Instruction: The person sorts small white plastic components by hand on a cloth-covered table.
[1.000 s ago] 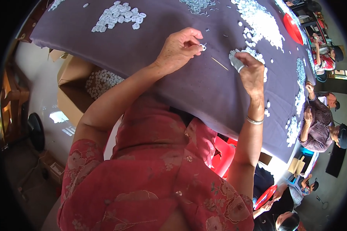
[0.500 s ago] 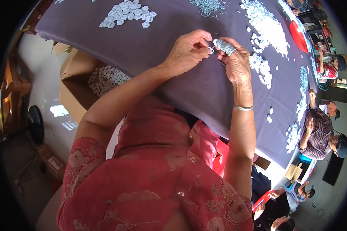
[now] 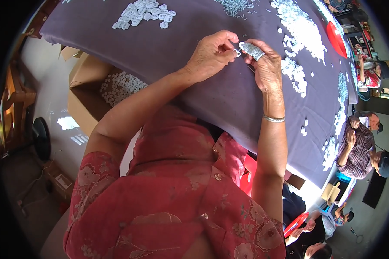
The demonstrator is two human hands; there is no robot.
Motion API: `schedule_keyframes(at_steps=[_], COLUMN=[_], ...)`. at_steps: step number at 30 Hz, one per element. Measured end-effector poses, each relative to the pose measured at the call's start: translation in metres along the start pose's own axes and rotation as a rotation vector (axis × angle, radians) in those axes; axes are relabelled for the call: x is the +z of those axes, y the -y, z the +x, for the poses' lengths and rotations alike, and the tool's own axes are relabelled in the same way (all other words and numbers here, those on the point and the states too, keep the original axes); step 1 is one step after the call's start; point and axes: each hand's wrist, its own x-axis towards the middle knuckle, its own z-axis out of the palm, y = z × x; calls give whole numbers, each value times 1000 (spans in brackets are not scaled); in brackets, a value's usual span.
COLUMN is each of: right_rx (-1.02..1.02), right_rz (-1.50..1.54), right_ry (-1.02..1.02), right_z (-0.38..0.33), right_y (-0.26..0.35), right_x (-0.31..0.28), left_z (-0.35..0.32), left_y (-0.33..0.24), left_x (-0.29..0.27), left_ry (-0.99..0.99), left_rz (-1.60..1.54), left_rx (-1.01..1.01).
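Above the near part of the cloth-covered table, both hands meet fingertip to fingertip. My left hand (image 3: 212, 56) is closed in a pinch on a small white plastic piece (image 3: 237, 53) with a hole in it. Facing it, my right hand (image 3: 267, 68) is closed, its thumb covered by a grey, speckled wrap (image 3: 253, 51) with a pale end. A short thin nail (image 3: 240, 49) seems to run between the right fingertips and the white piece; its hold is partly hidden. A silver bangle (image 3: 274, 118) circles my right wrist.
The dark purple cloth (image 3: 177, 47) carries a pile of white square pieces (image 3: 145, 13), a heap of thin nails (image 3: 232, 6) and a large white heap (image 3: 296, 26). A red dish (image 3: 336, 39) lies right. Left stands a carton (image 3: 84, 82) of white pieces. Co-workers (image 3: 358, 144) sit right.
Both hands stay together, with only slight finger shifts around the white piece. At the right, a co-worker's raised hand has come down.
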Motion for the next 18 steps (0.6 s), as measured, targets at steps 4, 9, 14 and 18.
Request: schedule_keyframes(at_steps=[4,9,14,18], right_rx=[-23,-49,-92,-94], right_rz=[-44,-81,-141,-149], right_ry=[-10,-22,-26,-30], right_z=[2,2,2,2], right_y=[-2,-2,-2,-1], right_x=[-1,-1,0,0], left_z=[0,0,1,2], left_y=[1,1,4,4], left_x=[0,0,0,2], left_ry=[4,8,7,-59], left_rz=[-4,26,38,-27], left_rx=[-10,2,34,48])
